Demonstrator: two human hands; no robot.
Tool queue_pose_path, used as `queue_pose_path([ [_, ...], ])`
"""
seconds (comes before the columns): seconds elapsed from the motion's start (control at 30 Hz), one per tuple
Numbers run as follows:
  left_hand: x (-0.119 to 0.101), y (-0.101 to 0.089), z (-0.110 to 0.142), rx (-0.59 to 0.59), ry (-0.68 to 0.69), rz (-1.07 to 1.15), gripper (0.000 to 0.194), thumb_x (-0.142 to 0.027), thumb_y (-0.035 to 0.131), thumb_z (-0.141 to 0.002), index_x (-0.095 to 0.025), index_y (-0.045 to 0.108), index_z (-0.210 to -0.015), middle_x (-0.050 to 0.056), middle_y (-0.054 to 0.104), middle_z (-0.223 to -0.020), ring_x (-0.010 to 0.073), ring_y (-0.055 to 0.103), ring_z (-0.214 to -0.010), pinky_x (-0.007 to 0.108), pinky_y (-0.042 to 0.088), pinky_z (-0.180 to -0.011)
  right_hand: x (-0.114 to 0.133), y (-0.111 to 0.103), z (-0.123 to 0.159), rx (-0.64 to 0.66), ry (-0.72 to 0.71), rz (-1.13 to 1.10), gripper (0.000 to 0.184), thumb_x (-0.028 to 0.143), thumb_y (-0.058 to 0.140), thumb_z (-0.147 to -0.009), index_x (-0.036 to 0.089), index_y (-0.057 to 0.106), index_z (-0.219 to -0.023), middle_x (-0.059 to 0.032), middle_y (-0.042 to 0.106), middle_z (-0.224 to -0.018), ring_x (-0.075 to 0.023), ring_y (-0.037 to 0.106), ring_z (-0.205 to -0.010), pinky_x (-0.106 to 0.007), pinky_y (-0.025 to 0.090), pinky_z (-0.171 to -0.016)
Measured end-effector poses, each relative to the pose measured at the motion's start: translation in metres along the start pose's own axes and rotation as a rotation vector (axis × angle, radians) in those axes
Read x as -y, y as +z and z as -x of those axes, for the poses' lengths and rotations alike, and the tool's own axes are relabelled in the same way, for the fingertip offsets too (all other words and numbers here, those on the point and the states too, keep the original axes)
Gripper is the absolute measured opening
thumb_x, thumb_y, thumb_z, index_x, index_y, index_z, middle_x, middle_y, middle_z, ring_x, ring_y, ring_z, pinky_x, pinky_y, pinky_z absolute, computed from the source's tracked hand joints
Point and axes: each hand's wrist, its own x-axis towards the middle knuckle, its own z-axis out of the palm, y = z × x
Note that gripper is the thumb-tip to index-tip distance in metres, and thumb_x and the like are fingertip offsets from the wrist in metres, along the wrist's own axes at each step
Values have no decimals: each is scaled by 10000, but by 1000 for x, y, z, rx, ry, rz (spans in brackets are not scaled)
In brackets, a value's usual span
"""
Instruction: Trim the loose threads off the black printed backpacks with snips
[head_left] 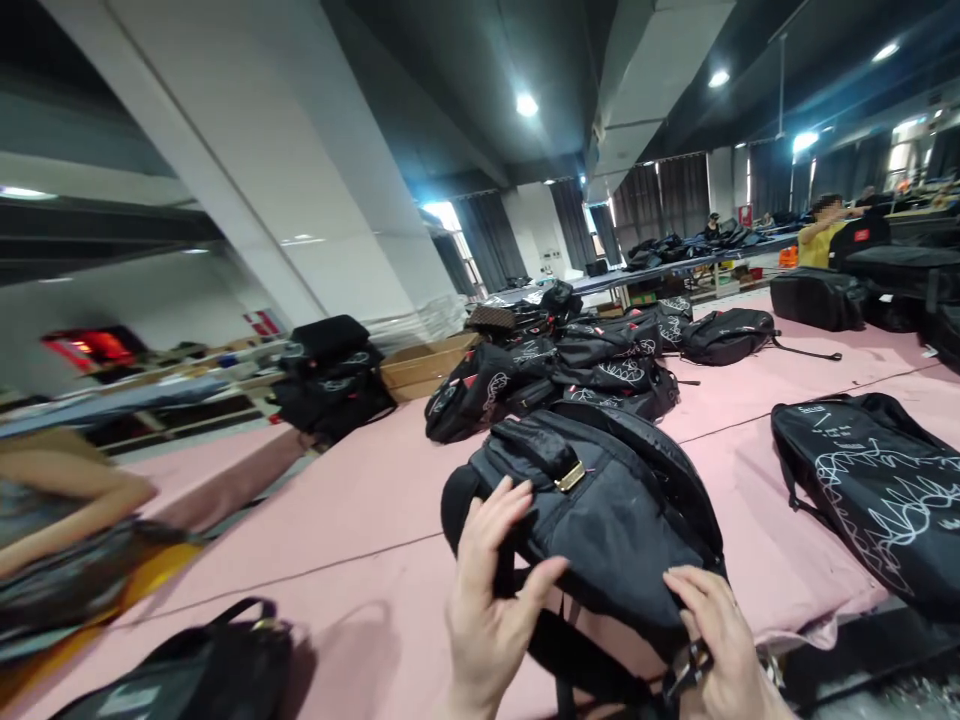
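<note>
A black backpack [615, 510] lies tilted on the pink-covered table in front of me, with a gold-coloured metal plate [570, 476] on its front and straps hanging toward me. My left hand [487, 600] is at the bag's left side, thumb and fingers spread apart, holding nothing. At the lower right edge, my right hand [720, 635] has its fingers closed over the bag's fabric. A small dark, shiny piece [690, 665] shows under that palm; I cannot tell whether it is a buckle or a tool.
Several black bags with white line drawings [622, 365] are heaped beyond the backpack. Another printed bag [870, 480] lies right, and a dark bag [202, 660] lower left. A cardboard box [424, 368] stands by the pillar. A person's arm [75, 500] is at far left.
</note>
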Motion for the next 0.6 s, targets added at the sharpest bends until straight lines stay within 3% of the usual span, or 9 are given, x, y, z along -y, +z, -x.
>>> queue_pose_path([
  [0.07, -8, -3, -7, 103, 73, -42, 419, -306, 682, -700, -198, 545, -1081, 82, 587, -1123, 262, 463, -1169, 499, 246, -1057, 2, -5, -10, 38, 42, -82, 408, 79, 376, -827, 233, 467, -1194, -74, 611, -995, -174, 609, -910, -265, 513, -740],
  [0.2, -28, -2, -19, 93, 70, -102, 236, -242, 665, -717, -204, 602, -941, 53, 632, -1025, 234, 517, -1105, 444, 356, -993, 12, -18, -37, 150, 235, -182, 187, 170, 449, -828, 203, 441, -1012, -1, 582, -726, -121, 584, -607, -204, 464, -545],
  [0.3, -36, -2, -27, 94, 43, -160, 36, -215, 603, -765, -198, 620, -791, 27, 652, -875, 183, 584, -933, 351, 443, -859, 24, -28, -61, 244, 276, -233, 245, 286, 479, -845, 191, 410, -1060, -6, 574, -740, -127, 573, -639, -212, 462, -572],
  [0.4, -38, 1, -32, 104, -23, -223, 119, -239, 545, -803, -177, 586, -711, 23, 624, -758, 149, 570, -747, 295, 447, -709, 33, -33, -81, 245, 233, -269, 221, 286, 429, -883, 198, 439, -1085, -34, 595, -868, -122, 584, -737, -212, 471, -657],
  [0.6, -37, 15, -29, -24, -73, -268, 167, -218, 477, -834, -167, 534, -686, 20, 565, -694, 148, 510, -692, 292, 396, -673, 38, -23, -101, 141, 138, -242, 120, 292, 525, -839, 188, 554, -890, -22, 608, -766, -106, 561, -626, -194, 432, -553],
])
